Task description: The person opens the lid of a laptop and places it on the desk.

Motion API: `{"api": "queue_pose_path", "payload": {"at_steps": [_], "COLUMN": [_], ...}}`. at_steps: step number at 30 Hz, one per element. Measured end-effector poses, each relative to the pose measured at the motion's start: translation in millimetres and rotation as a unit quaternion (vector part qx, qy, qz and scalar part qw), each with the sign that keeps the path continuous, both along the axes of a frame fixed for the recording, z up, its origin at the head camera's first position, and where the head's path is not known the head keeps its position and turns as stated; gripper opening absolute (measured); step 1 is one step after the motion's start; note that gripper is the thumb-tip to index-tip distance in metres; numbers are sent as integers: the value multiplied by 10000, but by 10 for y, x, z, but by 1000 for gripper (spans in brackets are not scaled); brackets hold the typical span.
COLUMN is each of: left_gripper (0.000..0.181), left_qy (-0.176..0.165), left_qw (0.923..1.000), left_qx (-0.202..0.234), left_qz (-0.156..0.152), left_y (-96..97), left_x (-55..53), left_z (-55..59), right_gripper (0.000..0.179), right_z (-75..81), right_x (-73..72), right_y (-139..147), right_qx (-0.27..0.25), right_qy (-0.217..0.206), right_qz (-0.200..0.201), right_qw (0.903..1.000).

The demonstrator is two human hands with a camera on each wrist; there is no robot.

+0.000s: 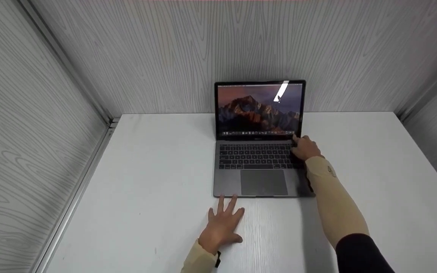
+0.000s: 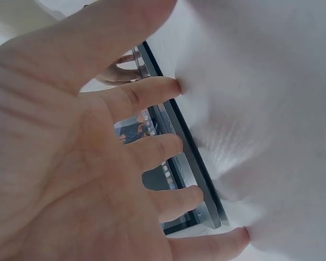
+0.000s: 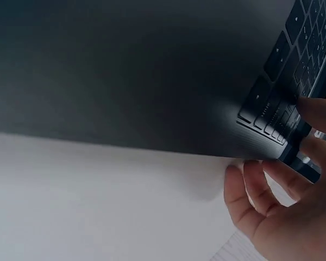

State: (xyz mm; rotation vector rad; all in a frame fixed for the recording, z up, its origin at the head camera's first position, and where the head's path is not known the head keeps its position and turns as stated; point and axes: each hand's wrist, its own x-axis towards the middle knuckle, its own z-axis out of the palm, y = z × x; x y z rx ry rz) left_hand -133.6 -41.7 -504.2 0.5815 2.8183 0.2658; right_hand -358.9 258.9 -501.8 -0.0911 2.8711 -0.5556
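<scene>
A grey laptop [image 1: 264,182] lies open, its lit screen [image 1: 260,110] showing a mountain picture. My left hand [image 1: 223,226] is spread in front of it, fingers nearly straight. In the left wrist view its fingertips [image 2: 174,142] are at the laptop's front edge [image 2: 194,157]; whether all touch is unclear. My right hand [image 1: 306,148] holds the laptop's right rear corner by the hinge. The right wrist view has the thumb over the top-right keys [image 3: 269,117], the index finger by the screen corner and the other fingers [image 3: 236,187] bent against the base's side.
A white table [image 1: 157,167] carries the laptop. Grey wood-grain panels [image 1: 165,57] rise behind and at both sides. A metal rail [image 1: 78,193] runs along the left edge.
</scene>
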Motion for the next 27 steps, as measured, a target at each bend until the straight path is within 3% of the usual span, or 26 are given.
{"api": "queue_pose_path", "payload": {"at_steps": [16,27], "left_gripper": [84,81], "left_qy": [-71,-101], "left_qw": [10000,9999], "left_qx": [27,99], "left_qz": [58,40], "left_y": [-21,-8], "left_x": [6,2], "left_z": [-4,14], "right_gripper": [46,45], "right_z": [-66,-118], "right_x": [110,192], "right_y": [6,48], "right_qx": [-35,-91], "right_qy": [655,699], "right_qz": [307,143], "right_qw": [9974,9974]}}
